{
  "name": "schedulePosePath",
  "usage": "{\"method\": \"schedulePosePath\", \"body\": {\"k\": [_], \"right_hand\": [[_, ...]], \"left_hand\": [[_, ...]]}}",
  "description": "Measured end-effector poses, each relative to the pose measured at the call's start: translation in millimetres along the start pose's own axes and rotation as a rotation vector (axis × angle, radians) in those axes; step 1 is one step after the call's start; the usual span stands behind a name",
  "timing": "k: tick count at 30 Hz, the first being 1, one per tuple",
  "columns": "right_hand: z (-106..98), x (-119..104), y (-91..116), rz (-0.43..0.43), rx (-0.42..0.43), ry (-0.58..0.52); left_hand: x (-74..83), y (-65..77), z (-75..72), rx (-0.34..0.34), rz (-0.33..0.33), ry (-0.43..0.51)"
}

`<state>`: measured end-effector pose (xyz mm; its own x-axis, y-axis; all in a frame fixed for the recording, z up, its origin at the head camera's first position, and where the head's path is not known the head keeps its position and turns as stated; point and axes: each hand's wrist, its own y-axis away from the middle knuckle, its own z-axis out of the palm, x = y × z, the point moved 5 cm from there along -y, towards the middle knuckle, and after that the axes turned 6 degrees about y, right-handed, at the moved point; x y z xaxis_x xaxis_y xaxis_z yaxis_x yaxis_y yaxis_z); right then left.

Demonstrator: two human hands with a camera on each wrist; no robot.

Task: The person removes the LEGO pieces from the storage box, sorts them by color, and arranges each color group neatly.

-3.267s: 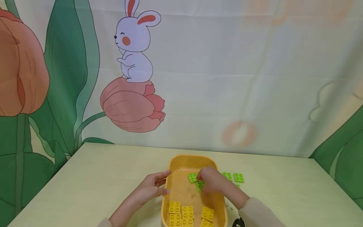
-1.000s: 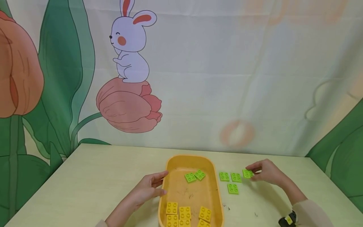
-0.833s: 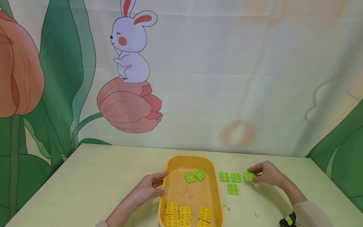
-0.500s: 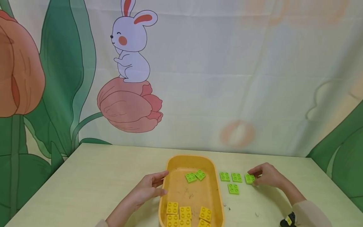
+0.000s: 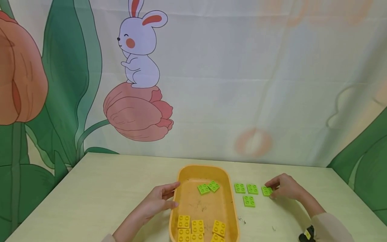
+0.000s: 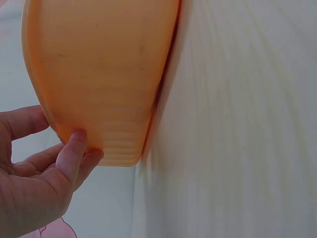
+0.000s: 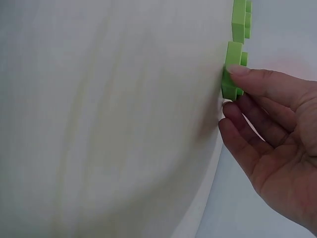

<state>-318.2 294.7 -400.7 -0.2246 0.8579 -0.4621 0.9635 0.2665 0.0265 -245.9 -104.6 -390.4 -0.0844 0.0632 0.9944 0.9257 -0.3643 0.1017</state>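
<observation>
A shallow yellow tray (image 5: pixel 234 215) stands on the table, its left rim held by my left hand (image 5: pixel 157 201). In the left wrist view that hand's thumb and fingers (image 6: pixel 74 148) meet the tray's side wall (image 6: pixel 109 74) and rim. Right of the tray, my right hand (image 5: pixel 285 187) pinches a green toy building block (image 5: pixel 266 191) by its sides. The right wrist view shows this green block (image 7: pixel 233 74) down at the table surface, under the thumb. Two green blocks (image 5: pixel 203 189) lie in the tray's far part, and several yellow blocks (image 5: pixel 197 227) in its near part.
Three more green blocks (image 5: pixel 252 189) lie on the table between the tray and my right hand, two in a row with the held one and one nearer. Dark specks (image 5: pixel 242 220) mark the pale table (image 5: pixel 121 188). Behind it hangs a printed curtain (image 5: pixel 211 84).
My right hand has come out of the tray with a green block, moved right and lowered it to the table at the row's right end. My left hand has stayed at the rim.
</observation>
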Motion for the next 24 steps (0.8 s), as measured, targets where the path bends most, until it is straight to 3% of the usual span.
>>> {"method": "schedulePosePath", "body": {"k": [9, 17, 20, 24], "right_hand": [[1.1, 4.1, -1.0, 0.022, -0.003, -0.019], [-4.7, 2.1, 6.9, -0.009, -0.009, -0.086], [-9.9, -6.7, 10.5, -0.011, 0.011, -0.127], [-17.8, -36.1, 11.7, -0.08, 0.029, -0.206]], "left_hand": [[0.1, -0.1, 0.1, 0.01, -0.009, -0.014], [-0.5, -0.1, 1.3, 0.003, -0.005, -0.011], [-0.6, 0.2, 1.6, 0.001, -0.003, -0.011], [0.5, 0.6, 0.9, 0.014, -0.009, -0.019]]}}
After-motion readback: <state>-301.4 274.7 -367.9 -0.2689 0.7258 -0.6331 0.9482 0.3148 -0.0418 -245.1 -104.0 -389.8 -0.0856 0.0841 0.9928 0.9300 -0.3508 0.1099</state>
